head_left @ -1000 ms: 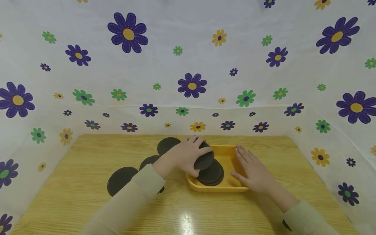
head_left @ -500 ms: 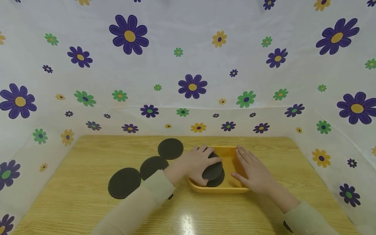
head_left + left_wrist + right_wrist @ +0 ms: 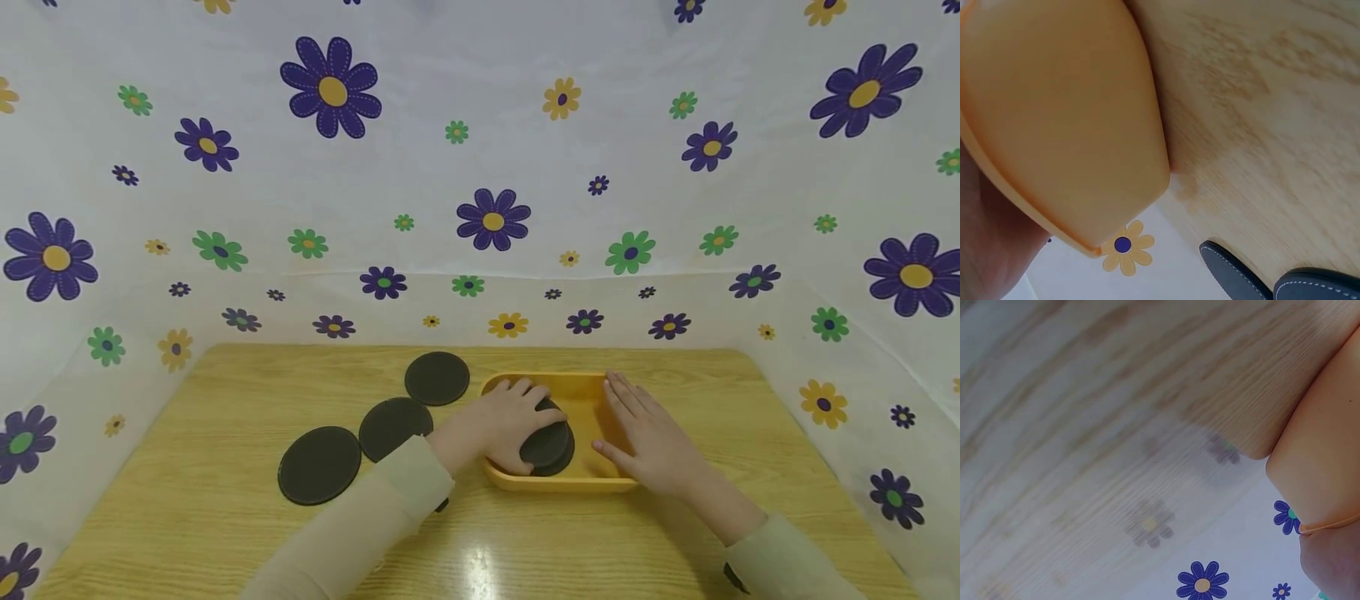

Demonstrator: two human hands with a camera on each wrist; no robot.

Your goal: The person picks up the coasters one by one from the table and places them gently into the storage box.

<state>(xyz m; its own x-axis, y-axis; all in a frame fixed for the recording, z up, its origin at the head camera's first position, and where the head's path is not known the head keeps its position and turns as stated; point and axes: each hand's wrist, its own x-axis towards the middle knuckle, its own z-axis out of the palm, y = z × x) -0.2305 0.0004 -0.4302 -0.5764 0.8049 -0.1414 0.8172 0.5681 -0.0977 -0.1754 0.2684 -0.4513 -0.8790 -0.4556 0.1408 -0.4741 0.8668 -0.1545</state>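
Grip black disc [image 3: 546,443] by its rim

Head: your left hand [image 3: 504,427] curls its fingers round it in the yellow tray [image 3: 585,400], lower than a second ago; your right hand [image 3: 654,437] rests straight-fingered at the tray's end. Left wrist: stitched discs [image 3: 1319,285] look light, stiff. Right wrist: smooth tray, perhaps slippery.

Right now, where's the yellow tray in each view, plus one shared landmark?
Head: tray, right of centre, below the middle.
Left wrist: tray, upper left, outer wall showing.
Right wrist: tray, along the right edge.
Shared landmark: flowered cloth, in all three.
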